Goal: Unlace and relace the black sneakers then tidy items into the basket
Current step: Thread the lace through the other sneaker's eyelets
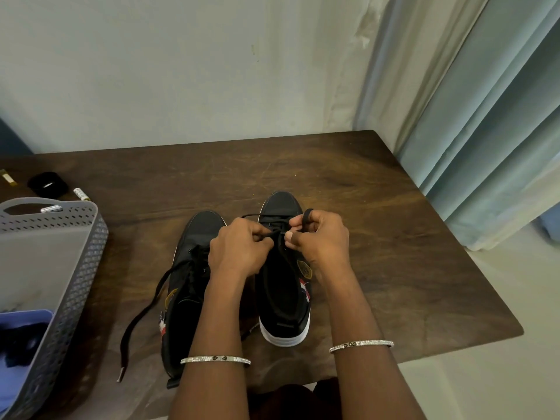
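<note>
Two black sneakers stand side by side on the dark wooden table [363,207], toes pointing away from me. The left sneaker [194,237] has a loose black lace [142,313] trailing over its left side onto the table. Over the right sneaker [285,298], my left hand [239,250] and my right hand [321,237] each pinch a strand of its black lace [306,216] above the eyelets near the toe. A loop of that lace curls over my right index finger. A grey perforated basket [88,256] sits at the table's left.
Inside the basket lie a blue cloth and a dark item [21,338]. Behind it are a black round object [48,183], two small white tubes [81,194] and a yellowish item [7,178]. A wall and a pale blue curtain [485,116] stand behind and right.
</note>
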Demonstrator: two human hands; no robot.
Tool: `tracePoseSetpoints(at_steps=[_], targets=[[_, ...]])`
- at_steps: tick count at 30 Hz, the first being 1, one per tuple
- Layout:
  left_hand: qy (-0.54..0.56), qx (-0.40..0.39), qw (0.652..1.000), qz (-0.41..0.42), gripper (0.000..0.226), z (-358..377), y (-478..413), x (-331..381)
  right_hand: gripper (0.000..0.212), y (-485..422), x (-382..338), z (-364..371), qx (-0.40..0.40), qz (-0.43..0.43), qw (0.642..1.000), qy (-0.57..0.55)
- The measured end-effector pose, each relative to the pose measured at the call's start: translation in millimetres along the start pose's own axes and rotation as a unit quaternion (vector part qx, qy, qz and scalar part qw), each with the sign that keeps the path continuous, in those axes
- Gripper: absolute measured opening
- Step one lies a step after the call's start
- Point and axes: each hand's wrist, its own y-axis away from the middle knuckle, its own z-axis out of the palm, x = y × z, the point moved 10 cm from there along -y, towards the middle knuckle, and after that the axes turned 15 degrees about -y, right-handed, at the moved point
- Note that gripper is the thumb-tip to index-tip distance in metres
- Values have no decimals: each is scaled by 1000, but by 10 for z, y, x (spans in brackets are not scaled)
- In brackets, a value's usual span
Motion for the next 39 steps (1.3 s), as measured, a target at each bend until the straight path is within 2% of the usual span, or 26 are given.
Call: tracePoseSetpoints(at_steps=[6,15,18,21,25,27,31,35,39], targets=[[10,0,1000,2,16,-18,13,12,30,26,-126,136,-29,-56,991,114],[0,4,1000,3,23,-50,40,55,17,68,-191,229,-40,-86,968,232],[45,-15,999,7,16,-47,50,49,19,56,-179,192,-19,-77,976,203],[135,-59,989,-4,11,25,59,4,25,6,-35,116,7,-25,992,125],[265,-89,958,-60,23,150,42,-107,26,-12,123,100,32,31,997,58],[221,-62,972,-41,21,142,-16,-112,26,-21,182,92,38,53,997,44],[50,3,999,-19,20,74,-72,-37,28,-41,261,75,43,90,995,18],[-11,49,998,-24,12,-12,-53,44,27,-48,271,70,43,100,994,18],[-52,44,998,-20,9,-19,-60,80,28,-65,314,77,43,115,992,9]])
